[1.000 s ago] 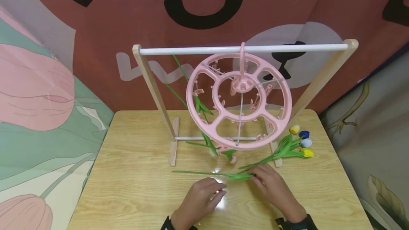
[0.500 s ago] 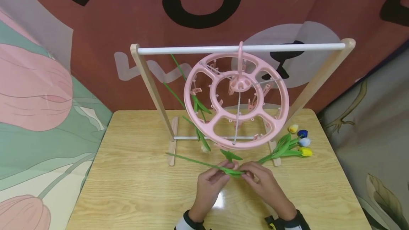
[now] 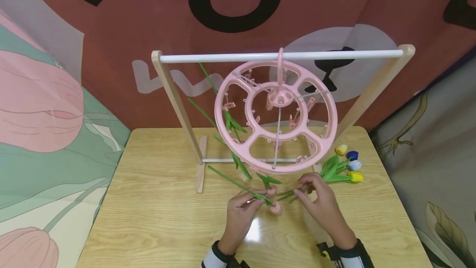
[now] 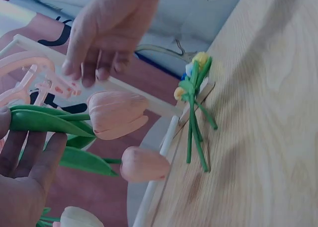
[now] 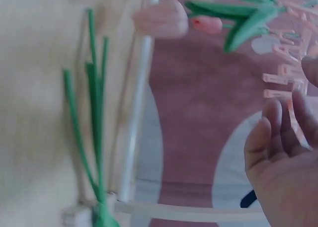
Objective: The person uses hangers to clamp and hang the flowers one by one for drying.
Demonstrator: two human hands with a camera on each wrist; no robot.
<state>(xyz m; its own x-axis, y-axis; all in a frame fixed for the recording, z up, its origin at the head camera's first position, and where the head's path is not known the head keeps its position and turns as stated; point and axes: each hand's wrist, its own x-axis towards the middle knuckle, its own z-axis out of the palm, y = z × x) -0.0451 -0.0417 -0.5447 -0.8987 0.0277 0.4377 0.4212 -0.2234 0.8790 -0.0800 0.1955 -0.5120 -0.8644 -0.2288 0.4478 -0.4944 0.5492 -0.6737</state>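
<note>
Pink-headed, green-stemmed, the tulip (image 3: 274, 206) sat low at centre frame, pinched by the left hand (image 3: 239, 213). Just right, the right hand (image 3: 322, 206) hung relaxed, holding nothing. Bare tabletop (image 3: 156, 222) spread lower left.

The room is evenly and softly lit from overhead, leaving a white glare patch on the table (image 3: 253, 233) between the wrists and only faint shadows. The head view is sharp, bowing slightly at its edges. Both wrist views are hazy, washed-out and motion-blurred.
</note>
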